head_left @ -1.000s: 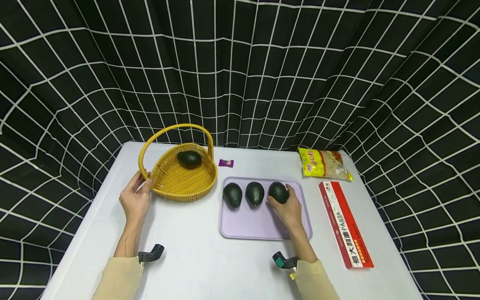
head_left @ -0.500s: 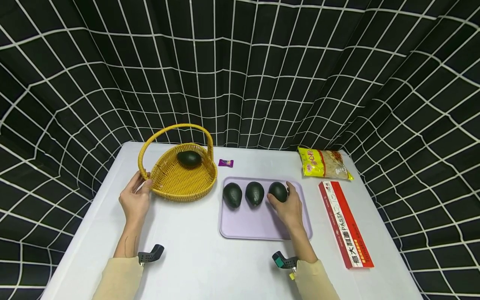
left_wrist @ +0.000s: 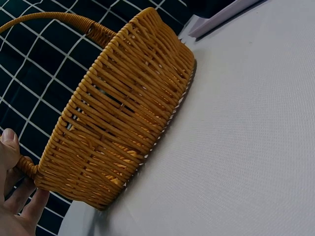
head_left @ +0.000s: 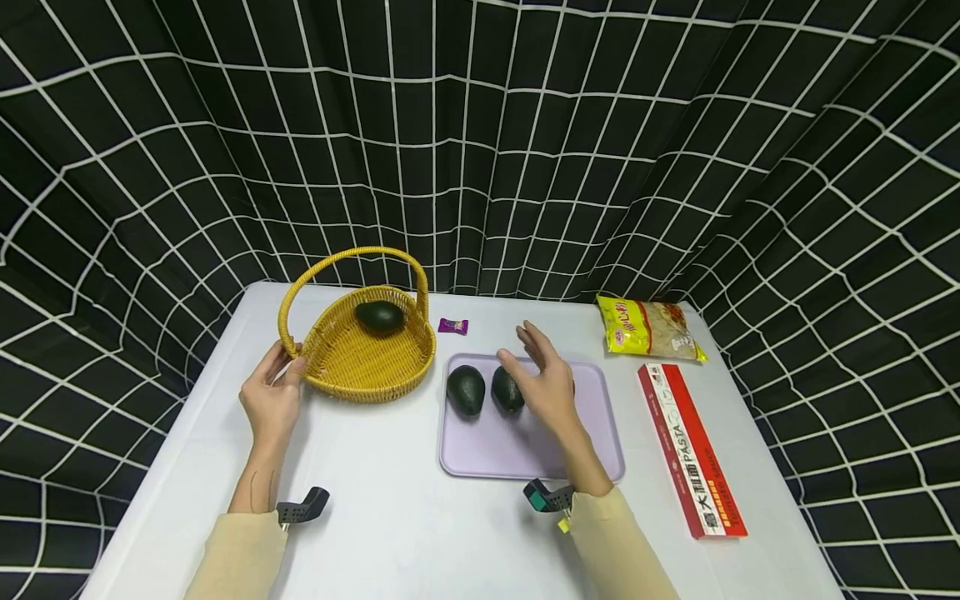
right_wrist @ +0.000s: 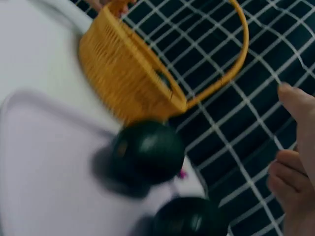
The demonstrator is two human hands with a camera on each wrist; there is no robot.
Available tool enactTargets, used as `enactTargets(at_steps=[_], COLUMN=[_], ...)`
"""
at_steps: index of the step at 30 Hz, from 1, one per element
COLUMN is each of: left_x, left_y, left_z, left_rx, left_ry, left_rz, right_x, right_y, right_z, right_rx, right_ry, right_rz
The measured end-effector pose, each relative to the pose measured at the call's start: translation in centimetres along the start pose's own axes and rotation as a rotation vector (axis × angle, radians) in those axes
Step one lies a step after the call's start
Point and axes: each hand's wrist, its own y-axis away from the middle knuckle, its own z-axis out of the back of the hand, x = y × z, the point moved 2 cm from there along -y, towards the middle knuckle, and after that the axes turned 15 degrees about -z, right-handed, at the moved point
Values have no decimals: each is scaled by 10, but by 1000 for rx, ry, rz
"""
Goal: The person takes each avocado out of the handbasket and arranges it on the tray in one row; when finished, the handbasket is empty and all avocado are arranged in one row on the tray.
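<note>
My left hand holds the yellow wicker basket where its handle meets the rim, thumb and fingers around that spot. In the left wrist view the basket's woven side fills the middle. One dark green avocado lies inside the basket. My right hand hovers over the lilac tray with fingers apart and nothing between them. On the tray are a left avocado and a middle avocado, the latter partly covered by my thumb side. The right avocado is hidden behind the hand.
A small purple wrapped candy lies between basket and tray. At the back right is a yellow food packet, with a long red and white pasta box in front of it. A black grid-patterned curtain encloses the table.
My right hand has let go of the right avocado on the tray, lifted and shifted left toward the middle one. The left hand and basket stay put.
</note>
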Motion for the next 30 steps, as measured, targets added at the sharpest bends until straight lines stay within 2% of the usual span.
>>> enactTargets(at_steps=[5,12,17,21,30], left_x=[-2,1,2,2,3], left_y=[-1,-1,-2,-2,-2], left_z=[2,4,2,2,2], left_rx=[0,1,14,18,30], left_ry=[-17,-16,-4,-8,-21], left_rz=[2,1,4,12,-3], right_x=[37,74,83,84,83], right_y=[-14,-31,-40,-45,-54], right_z=[-33,-82,-112,-131,-153], right_rx=[205,364,406,415,369], right_ry=[4,121,169,199,227], right_rz=[16,34,56,34,-18])
